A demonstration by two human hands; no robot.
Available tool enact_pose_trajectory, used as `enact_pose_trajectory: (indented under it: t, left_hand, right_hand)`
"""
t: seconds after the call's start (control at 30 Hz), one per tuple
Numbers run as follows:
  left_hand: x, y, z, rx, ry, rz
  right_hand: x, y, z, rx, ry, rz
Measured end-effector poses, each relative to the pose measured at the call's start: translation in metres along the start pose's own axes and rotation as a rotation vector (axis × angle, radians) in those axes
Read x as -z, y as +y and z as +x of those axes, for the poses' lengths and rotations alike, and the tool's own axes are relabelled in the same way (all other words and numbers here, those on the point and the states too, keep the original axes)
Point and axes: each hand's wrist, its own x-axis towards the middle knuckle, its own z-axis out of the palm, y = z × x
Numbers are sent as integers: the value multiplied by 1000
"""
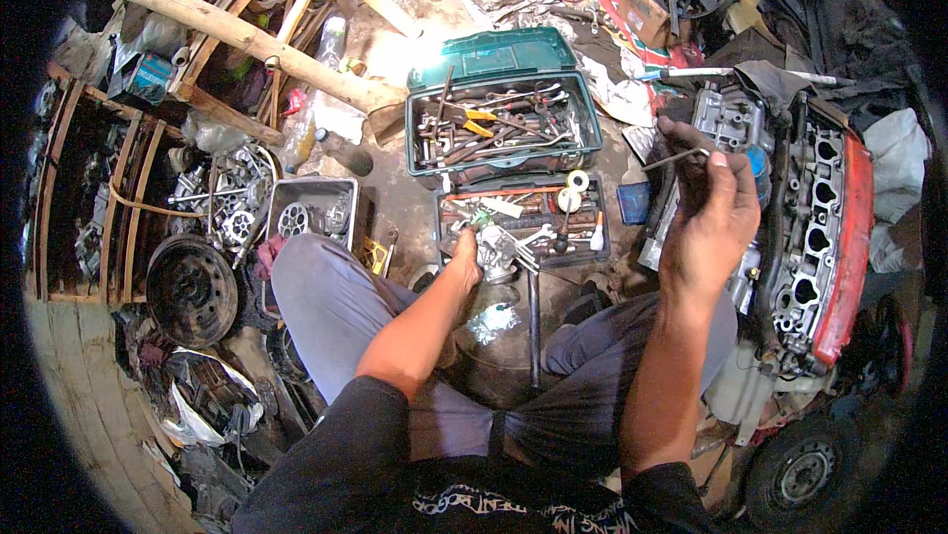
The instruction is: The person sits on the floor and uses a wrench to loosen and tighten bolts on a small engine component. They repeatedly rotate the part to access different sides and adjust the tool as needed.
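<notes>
My left hand point(464, 256) is closed around the side of a silvery cast-metal engine part point(497, 252), held over the space between my knees. Raised on the right, my right hand point(713, 203) pinches a thin metal rod point(673, 160) between thumb and fingers; the rod points left. Just beyond the metal part lies a tool tray point(592, 256) with wrenches, a tape roll point(579, 180) and screwdrivers. Behind it stands an open green toolbox point(591, 144) full of wrenches and orange-handled pliers point(477, 126). A dark bar point(534, 327) stretches toward me below the tray.
On the right sits a large engine cylinder head point(820, 228) beside a red cover point(851, 248). To the left are a grey bin point(341, 189), a black steel wheel point(193, 289) and loose metal castings. Wooden poles point(247, 36) cross the far left. A tyre point(802, 475) lies at lower right.
</notes>
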Motion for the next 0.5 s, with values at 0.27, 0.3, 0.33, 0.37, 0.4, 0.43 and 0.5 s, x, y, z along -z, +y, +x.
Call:
enact_pose_trajectory:
  t: [0.27,0.3,0.33,0.37,0.4,0.43,0.5]
  left_hand:
    - [-145,62,-192,-121,-386,-17]
    - [-163,71,-221,-165,-456,-23]
    - [-175,78,-245,-201,-524,-9]
    - [-185,83,-265,-229,-592,2]
    - [-188,89,-283,-216,-616,48]
    - [-188,96,-289,-228,-692,75]
    - [-195,101,-307,-335,-665,48]
  right_hand:
    - [-10,-68,-21,-147,-64,102]
    - [-14,-73,-25,-127,-122,10]
    - [-18,-76,-32,-126,-189,-55]
    - [-21,-81,-39,-127,-251,-128]
    - [-23,-87,-43,-139,-366,-191]
    - [-28,-91,-50,-98,-441,-290]
    - [-40,-99,-64,-99,-488,-331]
